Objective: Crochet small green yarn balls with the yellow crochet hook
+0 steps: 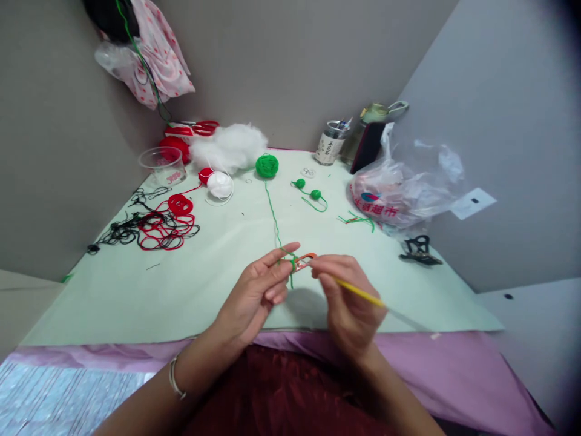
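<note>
My left hand (261, 281) pinches green yarn (274, 215) and a small orange piece (311, 257) between thumb and fingers, over the near middle of the worktop (181, 297); my right hand (351, 297) grips a yellow-handled tool (361, 292), its tip close to that piece, though I can't tell whether they touch. The worktop has a pale green cover, with pink cloth (431, 357) along its near edge and grey walls (295, 72) around it. The yarn runs away from my left hand to a green ball (267, 166) at the far middle. To the left lie tangled black cord (122, 230) and red yarn (180, 204), overlapping, with a white ball (220, 186) farther back beside white stuffing (233, 145). To the right are a black hair clip (418, 251) and some green scraps (358, 220). At the far left stands a clear tub (158, 162) showing red at its base, contents unclear. Small rings sit in a clear dish (308, 172) at the far centre-right. Beyond it, a labelled cup (330, 146) holds pens, and a plastic bag (390, 191) bulges over pinkish contents I can't make out.
</note>
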Demonstrator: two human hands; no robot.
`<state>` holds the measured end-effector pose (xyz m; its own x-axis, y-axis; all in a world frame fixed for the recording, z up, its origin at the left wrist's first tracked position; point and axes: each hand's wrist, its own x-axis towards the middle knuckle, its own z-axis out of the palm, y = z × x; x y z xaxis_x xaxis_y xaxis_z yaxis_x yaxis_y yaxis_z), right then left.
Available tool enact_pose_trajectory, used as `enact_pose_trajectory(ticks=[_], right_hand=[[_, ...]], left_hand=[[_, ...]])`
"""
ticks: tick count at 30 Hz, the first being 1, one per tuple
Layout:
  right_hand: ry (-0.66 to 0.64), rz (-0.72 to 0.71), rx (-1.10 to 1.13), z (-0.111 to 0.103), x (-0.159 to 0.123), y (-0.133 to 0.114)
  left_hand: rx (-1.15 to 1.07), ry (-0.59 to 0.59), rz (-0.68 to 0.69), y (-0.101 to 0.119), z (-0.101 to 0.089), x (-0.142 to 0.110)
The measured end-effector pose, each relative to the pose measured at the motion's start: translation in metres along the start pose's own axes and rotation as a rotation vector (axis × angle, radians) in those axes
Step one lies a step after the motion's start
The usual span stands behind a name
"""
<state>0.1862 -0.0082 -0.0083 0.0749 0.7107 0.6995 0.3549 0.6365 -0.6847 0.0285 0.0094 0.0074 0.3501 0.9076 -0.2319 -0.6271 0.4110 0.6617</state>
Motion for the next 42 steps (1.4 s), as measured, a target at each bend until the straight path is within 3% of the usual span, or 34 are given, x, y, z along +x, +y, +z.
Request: enact_pose_trajectory(ticks=[3, 6, 24, 32, 37, 42], right_hand=[[0.0, 0.241, 0.297, -0.003, 0.006, 0.0], [-0.063, 0.34, 0.443, 0.0, 0.01, 0.001], [-0.062, 0.347, 0.402, -0.001, 0.008, 0.003], [0.099, 0.356, 0.433, -0.007, 0.009, 0.002], [0.002, 0.301, 0.382, -0.008, 0.009, -0.004], [-0.006, 0.31, 0.353, -0.006, 0.009, -0.004]], left_hand=[[0.031, 0.035, 0.092, 0.003, -0.002, 0.001], [0.144, 0.036, 0.157, 0.0, -0.001, 0.0], [0.23, 0.01, 0.154, -0.001, 0.0, -0.002], [0.172, 0.041, 0.082, 0.004, 0.001, -0.003], [0.167, 0.026, 0.078, 0.005, 0.001, -0.003], [0.184, 0.024, 0.085, 0.005, 0.0, -0.004]])
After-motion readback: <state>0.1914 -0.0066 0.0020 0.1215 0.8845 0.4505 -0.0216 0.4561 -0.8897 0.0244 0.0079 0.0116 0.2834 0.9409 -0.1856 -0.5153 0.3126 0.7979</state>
